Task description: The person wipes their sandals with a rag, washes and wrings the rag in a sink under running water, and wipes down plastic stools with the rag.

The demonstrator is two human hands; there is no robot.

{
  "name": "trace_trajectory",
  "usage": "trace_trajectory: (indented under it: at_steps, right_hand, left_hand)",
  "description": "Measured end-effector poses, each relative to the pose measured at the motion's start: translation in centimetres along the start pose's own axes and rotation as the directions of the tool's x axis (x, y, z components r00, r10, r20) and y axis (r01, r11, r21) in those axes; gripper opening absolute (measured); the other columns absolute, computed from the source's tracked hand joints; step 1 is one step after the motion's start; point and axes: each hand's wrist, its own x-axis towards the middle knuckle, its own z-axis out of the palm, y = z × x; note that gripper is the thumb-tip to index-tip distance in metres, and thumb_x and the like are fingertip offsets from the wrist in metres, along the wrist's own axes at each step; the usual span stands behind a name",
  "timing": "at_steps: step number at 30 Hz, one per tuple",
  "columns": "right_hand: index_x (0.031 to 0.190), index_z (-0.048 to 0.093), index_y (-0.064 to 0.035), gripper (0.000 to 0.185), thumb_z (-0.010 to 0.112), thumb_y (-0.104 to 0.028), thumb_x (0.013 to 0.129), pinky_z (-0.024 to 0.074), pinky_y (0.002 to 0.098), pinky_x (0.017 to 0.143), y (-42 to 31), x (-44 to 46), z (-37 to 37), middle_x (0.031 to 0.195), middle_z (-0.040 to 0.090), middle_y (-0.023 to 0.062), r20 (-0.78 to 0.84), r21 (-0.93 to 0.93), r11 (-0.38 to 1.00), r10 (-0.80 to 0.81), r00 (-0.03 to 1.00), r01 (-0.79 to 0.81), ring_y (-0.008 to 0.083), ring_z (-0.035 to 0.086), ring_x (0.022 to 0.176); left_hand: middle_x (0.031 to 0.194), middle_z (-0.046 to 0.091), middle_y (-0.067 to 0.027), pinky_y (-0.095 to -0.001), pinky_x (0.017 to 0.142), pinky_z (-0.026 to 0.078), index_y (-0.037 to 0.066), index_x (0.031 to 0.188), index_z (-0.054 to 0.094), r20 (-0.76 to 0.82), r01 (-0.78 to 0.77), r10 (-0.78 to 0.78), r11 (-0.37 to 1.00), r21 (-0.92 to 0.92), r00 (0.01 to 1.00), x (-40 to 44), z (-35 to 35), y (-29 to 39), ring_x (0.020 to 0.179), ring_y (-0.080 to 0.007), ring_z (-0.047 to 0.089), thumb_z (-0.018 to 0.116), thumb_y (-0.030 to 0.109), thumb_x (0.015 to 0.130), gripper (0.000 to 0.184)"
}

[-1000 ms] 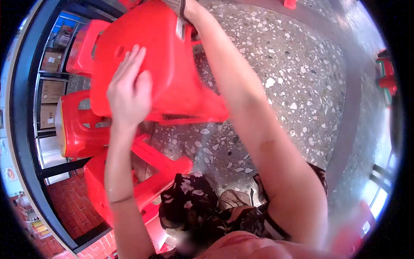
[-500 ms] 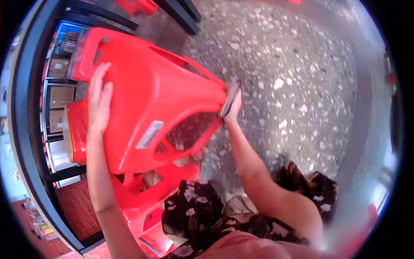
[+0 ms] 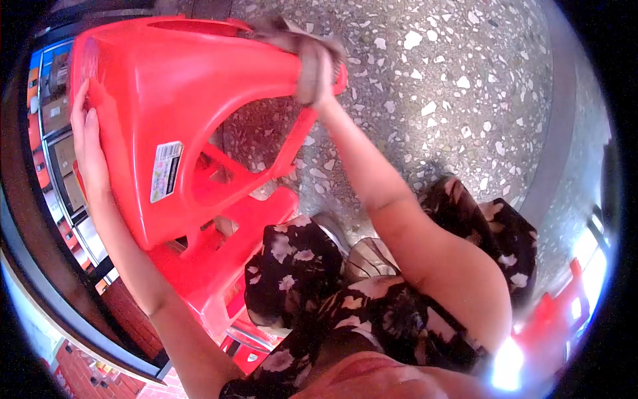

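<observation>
A red plastic stool [image 3: 159, 80] lies tilted on its side in front of me, its seat facing left and its legs toward the right. My left hand [image 3: 90, 139] rests with fingers stretched out against the seat. At the leg ends, my right hand [image 3: 322, 73] presses a grey-brown cloth [image 3: 289, 38] onto the red plastic; motion blurs it. A white label [image 3: 165, 171] shows on the stool's side. Below it stands another red stool [image 3: 232, 233], partly covered by the first.
Speckled stone floor [image 3: 438, 86] stretches to the right. Shelves with cardboard boxes [image 3: 64, 156] stand behind a dark frame at the left. My knees, in dark floral fabric [image 3: 289, 272], are close below the stools. Another red object [image 3: 555, 306] is at the lower right.
The stool has turned from seat up onto its side and shifted left. My right hand has come from the far side to the leg ends with the cloth. My left hand has slid left.
</observation>
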Motion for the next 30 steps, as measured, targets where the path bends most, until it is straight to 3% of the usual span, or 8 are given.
trace_trajectory:
  at_steps: [4,8,10,14,16,24,27,30]
  right_hand:
    - [0.088,0.059,-0.0037,0.023,0.048,-0.024,0.085,0.0458,0.0388,0.064,4.4,4.5,-13.6,0.074,0.059,0.0178,0.502,-0.860,0.019,-0.160,0.850,0.511,0.0300,0.060,0.072]
    - [0.108,0.055,-0.0023,0.030,0.046,-0.013,0.082,0.0413,0.0388,0.069,-0.7,-1.1,0.3,0.091,0.055,0.0171,0.380,-0.867,0.102,-0.498,0.779,0.488,0.0302,0.052,0.082]
    - [0.070,0.049,-0.0082,0.015,0.053,-0.021,0.077,0.0336,0.0407,0.054,-4.9,-3.4,9.2,0.068,0.048,0.0119,0.065,-0.631,0.665,-0.469,0.881,0.401,0.0297,0.046,0.063]
    - [0.082,0.049,-0.0034,0.022,0.052,-0.024,0.075,0.0333,0.0416,0.068,-6.4,-4.4,11.7,0.085,0.045,0.0171,0.300,-0.676,0.309,-0.714,0.633,0.669,0.0307,0.044,0.081]
    - [0.086,0.050,-0.0007,0.025,0.050,-0.025,0.079,0.0328,0.0449,0.072,-1.3,-5.6,3.6,0.085,0.046,0.0176,0.252,-0.569,0.753,-0.222,0.942,0.330,0.0331,0.043,0.084]
    - [0.135,0.016,0.0092,0.073,0.046,-0.032,0.082,0.0149,0.0412,0.108,5.2,-22.3,-3.4,0.138,0.020,0.0284,0.088,-0.907,0.413,0.002,0.996,0.079,0.0409,0.020,0.129]
    - [0.139,0.013,0.0011,0.058,0.035,-0.018,0.089,0.0169,0.0354,0.107,4.5,-15.0,-1.3,0.140,0.022,0.0180,-0.398,0.224,0.974,0.130,0.908,-0.041,0.0272,0.023,0.129]
    - [0.141,0.009,-0.0003,0.053,0.029,-0.019,0.095,0.0151,0.0323,0.108,4.0,-8.6,-4.6,0.141,0.022,0.0116,-0.206,0.250,0.956,0.209,0.956,-0.155,0.0230,0.023,0.128]
  left_hand:
    - [0.136,0.037,-0.0089,-0.0320,0.107,0.018,0.006,0.131,0.040,-0.002,0.033,-0.033,0.997,-0.065,0.999,-0.3,0.4,0.3,0.128,-0.0198,0.029,0.037,0.024,0.090,0.044]
    - [0.136,0.037,-0.0091,-0.0318,0.107,0.018,0.005,0.131,0.039,-0.003,-0.069,0.069,0.998,-0.011,0.998,0.2,-0.1,-1.1,0.128,-0.0200,0.029,0.038,0.025,0.091,0.045]
    - [0.135,0.037,-0.0096,-0.0317,0.107,0.017,0.004,0.131,0.039,0.014,-0.060,0.059,0.995,0.083,0.998,0.4,-0.2,-1.0,0.128,-0.0203,0.030,0.038,0.026,0.092,0.045]
    - [0.133,0.039,-0.0095,-0.0307,0.105,0.021,0.005,0.131,0.039,0.017,0.001,0.000,0.997,-0.072,1.000,0.8,-0.3,-1.9,0.125,-0.0181,0.033,0.038,0.028,0.092,0.046]
    - [0.132,0.040,-0.0095,-0.0301,0.104,0.024,0.006,0.131,0.039,0.002,0.026,-0.026,0.999,-0.037,1.000,0.5,0.3,-0.3,0.123,-0.0179,0.035,0.039,0.030,0.092,0.046]
    - [0.132,0.040,-0.0094,-0.0282,0.100,0.030,0.010,0.133,0.039,0.032,0.198,-0.196,0.950,-0.241,0.980,0.4,0.6,-0.9,0.119,-0.0170,0.041,0.040,0.033,0.092,0.047]
    - [0.133,0.040,-0.0091,-0.0279,0.099,0.032,0.011,0.133,0.038,0.029,0.170,-0.168,0.967,-0.191,0.985,-0.3,0.8,-0.3,0.119,-0.0171,0.041,0.039,0.036,0.092,0.048]
    - [0.135,0.038,-0.0089,-0.0288,0.101,0.030,0.011,0.133,0.038,0.003,0.126,-0.126,0.989,-0.080,0.992,-0.1,0.5,-1.4,0.122,-0.0175,0.038,0.038,0.037,0.093,0.048]
